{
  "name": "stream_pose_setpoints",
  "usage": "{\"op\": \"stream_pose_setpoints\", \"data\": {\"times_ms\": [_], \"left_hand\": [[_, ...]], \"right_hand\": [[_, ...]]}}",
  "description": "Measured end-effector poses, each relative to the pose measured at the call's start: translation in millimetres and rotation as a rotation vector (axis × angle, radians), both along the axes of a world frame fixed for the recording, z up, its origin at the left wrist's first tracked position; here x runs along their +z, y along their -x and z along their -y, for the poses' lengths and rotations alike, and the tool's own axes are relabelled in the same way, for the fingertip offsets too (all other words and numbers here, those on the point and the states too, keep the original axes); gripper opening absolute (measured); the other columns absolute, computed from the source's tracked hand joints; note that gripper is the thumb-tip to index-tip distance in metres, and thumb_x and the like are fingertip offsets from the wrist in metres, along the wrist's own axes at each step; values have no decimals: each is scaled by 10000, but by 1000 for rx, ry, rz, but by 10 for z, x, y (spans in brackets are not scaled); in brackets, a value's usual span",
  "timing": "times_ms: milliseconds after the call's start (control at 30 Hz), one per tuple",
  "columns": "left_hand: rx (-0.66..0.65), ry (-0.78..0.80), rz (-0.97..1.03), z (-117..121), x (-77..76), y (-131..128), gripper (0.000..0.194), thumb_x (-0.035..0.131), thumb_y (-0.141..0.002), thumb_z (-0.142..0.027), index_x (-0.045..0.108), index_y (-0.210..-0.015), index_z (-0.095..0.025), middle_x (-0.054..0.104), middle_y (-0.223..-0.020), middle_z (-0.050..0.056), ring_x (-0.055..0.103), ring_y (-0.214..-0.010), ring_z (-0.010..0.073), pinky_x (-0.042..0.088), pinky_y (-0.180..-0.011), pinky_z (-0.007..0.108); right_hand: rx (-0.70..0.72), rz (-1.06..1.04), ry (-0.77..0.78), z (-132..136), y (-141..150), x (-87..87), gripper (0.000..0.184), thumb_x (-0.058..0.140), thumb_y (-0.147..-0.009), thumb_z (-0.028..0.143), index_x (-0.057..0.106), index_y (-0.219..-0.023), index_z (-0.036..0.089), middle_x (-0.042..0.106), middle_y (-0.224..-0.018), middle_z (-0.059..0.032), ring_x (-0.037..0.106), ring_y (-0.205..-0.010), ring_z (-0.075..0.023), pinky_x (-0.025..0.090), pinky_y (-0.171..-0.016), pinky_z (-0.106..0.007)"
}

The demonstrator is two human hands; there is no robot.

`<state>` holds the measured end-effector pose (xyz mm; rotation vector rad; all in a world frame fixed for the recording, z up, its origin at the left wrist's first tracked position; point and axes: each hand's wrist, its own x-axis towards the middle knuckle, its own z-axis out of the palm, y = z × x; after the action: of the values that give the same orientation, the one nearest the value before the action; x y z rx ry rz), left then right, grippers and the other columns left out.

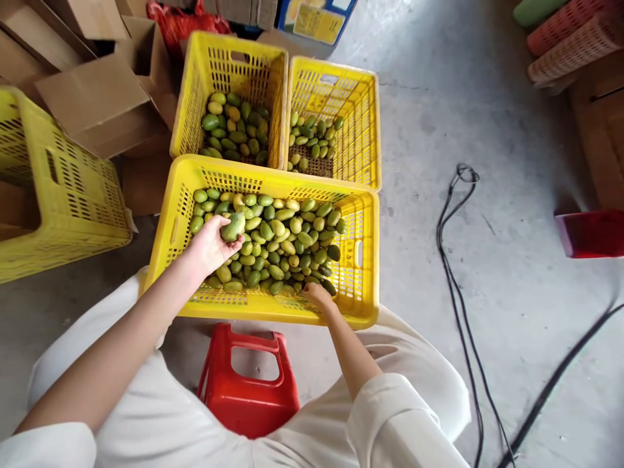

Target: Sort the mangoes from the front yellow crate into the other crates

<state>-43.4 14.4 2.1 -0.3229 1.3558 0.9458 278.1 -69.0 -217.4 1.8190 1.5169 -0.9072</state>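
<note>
looks like sorting's barely begun, near crate (pixel 273 312) loaded, two back crates (pixel 229 71) low, left hand (pixel 210 246) gripping a green fruit (pixel 233 227), right hand (pixel 318 296) fingers down in the pile, grip hidden

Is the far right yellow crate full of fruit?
No, nearly empty. The far right crate holds a few green fruits, with bare mesh floor showing.

I see my left hand (pixel 210 246) gripping a yellow-green mango (pixel 233 227) above the near crate's (pixel 273 311) left side, over heaped green mangoes (pixel 280 244).
</note>
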Motion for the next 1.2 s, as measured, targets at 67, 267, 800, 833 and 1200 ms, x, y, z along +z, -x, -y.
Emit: {"op": "stream_pose_setpoints", "data": {"times_ms": [67,267,800,833,1200], "left_hand": [[-13,-18,-16,-51,-22,27,276,569,-1168,-86,769,-1356,-110,763,-870,77,698,-637,173,571,-541,179],[105,-126,-190,-725,-150,135,369,588,-1262,-161,765,-1585,-134,807,-914,53,803,-736,170,671,-641,161],[-297,-287,-668,-1252,-558,749,154,657,-1136,-141,720,-1049,-252,900,-1187,106,817,-1443,249,673,-1244,408],[-407,-215,-782,-1165,-674,776,164,650,-1131,-141,707,-1024,-251,889,-1116,102,849,-1354,255,702,-1170,404],[-1102,28,-1113,-40,-1805,721,389,851,-877,-130,838,-1259,-202,915,-1408,228,804,-1585,463,638,-1333,540]], "right_hand": [[-42,14,6,-22,18,-40,299,695,-1250,256,921,-1426,170,933,-1409,-213,917,-1342,-350,710,-1057,-387],[-180,2,-5,-83,18,-108,424,678,-1161,223,941,-1491,188,925,-1506,-256,915,-1413,-394,691,-1040,-385],[-218,-41,-68,-63,13,-302,400,620,-1214,210,858,-1530,145,906,-1468,-266,900,-1382,-403,647,-968,-374],[-210,-40,-98,-67,20,-303,428,604,-1223,212,824,-1583,138,890,-1485,-272,894,-1381,-403,647,-965,-378],[-88,-65,-345,-207,112,-356,787,580,-1147,65,590,-1921,211,693,-1765,-250,823,-1437,-337,680,-1031,-341]]}}
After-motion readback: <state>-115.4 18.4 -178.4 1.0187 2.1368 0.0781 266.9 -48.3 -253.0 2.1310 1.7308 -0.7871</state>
